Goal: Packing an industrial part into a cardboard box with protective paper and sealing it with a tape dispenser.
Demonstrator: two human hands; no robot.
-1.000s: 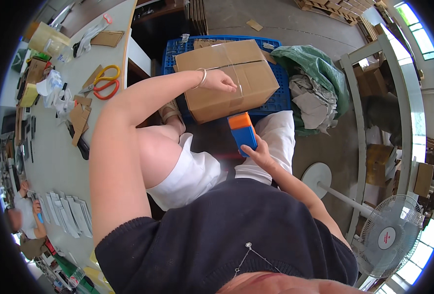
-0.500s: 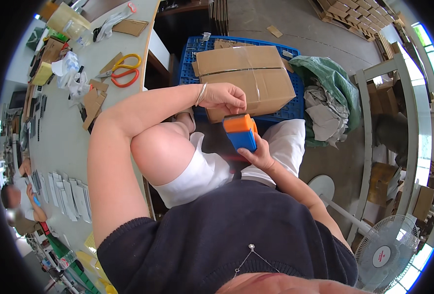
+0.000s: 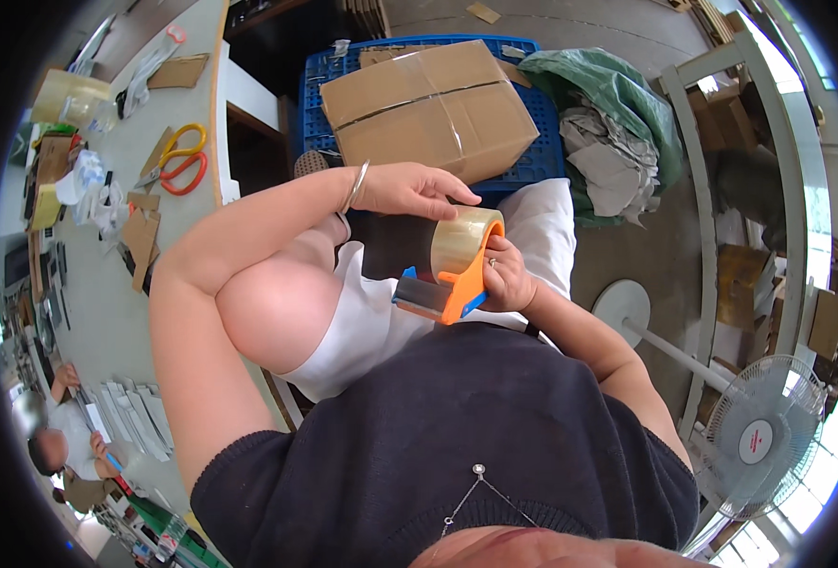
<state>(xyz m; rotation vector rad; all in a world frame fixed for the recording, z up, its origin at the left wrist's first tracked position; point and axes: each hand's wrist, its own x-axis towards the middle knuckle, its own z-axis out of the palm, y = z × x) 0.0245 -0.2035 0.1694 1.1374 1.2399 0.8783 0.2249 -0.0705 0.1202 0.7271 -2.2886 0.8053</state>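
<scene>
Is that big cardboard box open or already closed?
Closed: the cardboard box has its flaps down flat, with clear tape running across the top.

Orange, blue, brown and clear

The tape dispenser (image 3: 442, 289) is orange and blue with a clear yellowish roll; the taped cardboard box (image 3: 428, 109) is brown on a blue crate (image 3: 542, 156); the scissors (image 3: 177, 163) have yellow and red handles.

Two bare hands, one orange-and-blue plastic tape dispenser (image 3: 447, 284) carrying one clear tape roll (image 3: 463, 241), one taped brown cardboard box (image 3: 428, 109), one blue plastic crate (image 3: 532, 161), one pair of orange-and-yellow-handled scissors (image 3: 177, 161), one white floor fan (image 3: 759, 440).
</scene>
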